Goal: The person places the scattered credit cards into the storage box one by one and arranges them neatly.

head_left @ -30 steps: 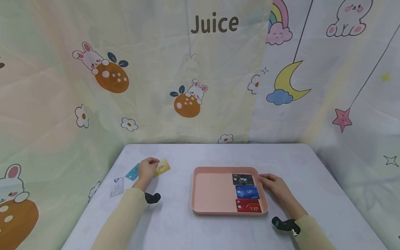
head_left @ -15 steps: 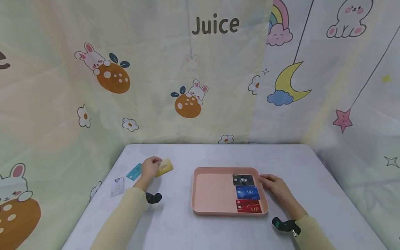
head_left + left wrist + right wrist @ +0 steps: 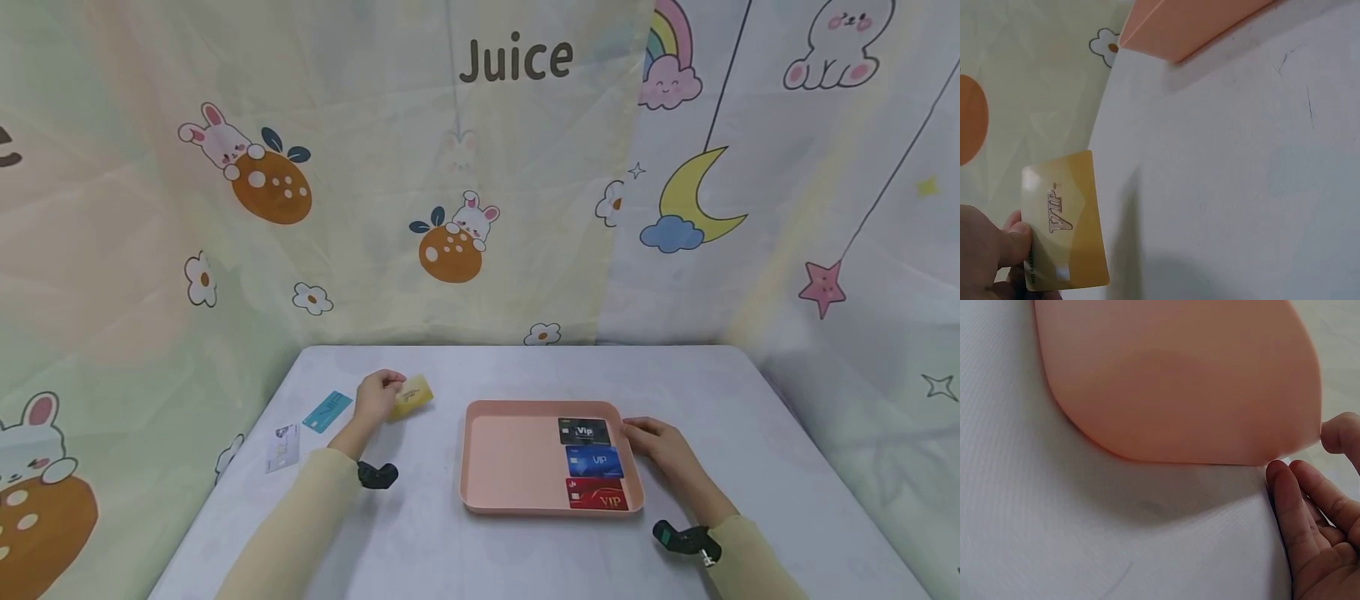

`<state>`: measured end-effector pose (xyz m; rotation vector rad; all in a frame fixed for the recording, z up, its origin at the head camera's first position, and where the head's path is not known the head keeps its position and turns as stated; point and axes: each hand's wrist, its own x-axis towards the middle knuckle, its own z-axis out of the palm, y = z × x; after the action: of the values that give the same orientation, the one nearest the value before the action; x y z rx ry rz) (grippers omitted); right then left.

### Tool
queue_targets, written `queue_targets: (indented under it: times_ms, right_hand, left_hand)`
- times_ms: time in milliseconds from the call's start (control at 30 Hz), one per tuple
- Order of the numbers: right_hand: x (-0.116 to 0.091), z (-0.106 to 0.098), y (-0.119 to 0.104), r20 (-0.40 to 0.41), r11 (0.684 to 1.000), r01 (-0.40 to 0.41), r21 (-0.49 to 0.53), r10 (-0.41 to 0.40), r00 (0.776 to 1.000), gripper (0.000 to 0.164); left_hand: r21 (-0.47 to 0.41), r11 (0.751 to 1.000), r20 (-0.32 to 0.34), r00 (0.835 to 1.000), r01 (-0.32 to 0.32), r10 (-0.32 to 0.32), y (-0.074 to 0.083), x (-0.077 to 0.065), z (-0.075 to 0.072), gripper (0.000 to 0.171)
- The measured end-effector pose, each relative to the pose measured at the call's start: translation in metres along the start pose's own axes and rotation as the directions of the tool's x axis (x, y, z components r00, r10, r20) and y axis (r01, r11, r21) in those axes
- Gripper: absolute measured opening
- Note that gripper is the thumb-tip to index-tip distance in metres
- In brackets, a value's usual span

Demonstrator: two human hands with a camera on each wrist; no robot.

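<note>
A gold VIP card [image 3: 416, 393] is pinched at its edge by my left hand [image 3: 375, 395], over the table's far left part. The left wrist view shows the thumb pressed on the card [image 3: 1067, 219] with its printed face visible. My right hand [image 3: 663, 446] holds the right rim of a pink tray [image 3: 510, 458]. In the right wrist view, the thumb lies at the tray wall [image 3: 1210, 394] and the fingertips sit under its lower edge. Inside the tray, stacked along its right side, lie a black Vip card [image 3: 583, 432], a blue VIP card [image 3: 594, 461] and a red VIP card [image 3: 597, 494].
On the white table [image 3: 427, 542], a teal card [image 3: 327, 412] and a pale card [image 3: 282, 448] lie left of my left hand. A printed curtain [image 3: 375, 167] hangs behind the table and at both sides.
My left hand has moved to the right and slightly away with the gold card, uncovering the whole teal card. My right hand and the tray have stayed in place.
</note>
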<state>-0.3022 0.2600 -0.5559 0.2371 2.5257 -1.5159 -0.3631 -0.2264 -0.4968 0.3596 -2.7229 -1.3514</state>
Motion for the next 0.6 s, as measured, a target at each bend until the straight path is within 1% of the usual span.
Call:
queue_targets:
  times_ms: [233,400,600]
  right_hand:
    - [-0.001,0.001,-0.001,0.001,1.0,0.007,0.009,-0.007,1.0,0.075]
    - [-0.001,0.001,0.0,0.001,1.0,0.005,0.014,-0.005,1.0,0.074]
    - [-0.001,0.001,0.0,-0.003,1.0,0.0,0.014,0.0,1.0,0.074]
  left_hand:
    - [-0.021,0.998,0.013,0.999,-0.052,0.052,0.013,-0.004,0.011,0.018]
    - [-0.036,0.995,0.022,0.996,-0.09,0.09,0.026,-0.011,0.02,0.016]
    - [-0.048,0.992,0.046,0.992,-0.115,0.118,0.043,-0.022,0.028,0.015]
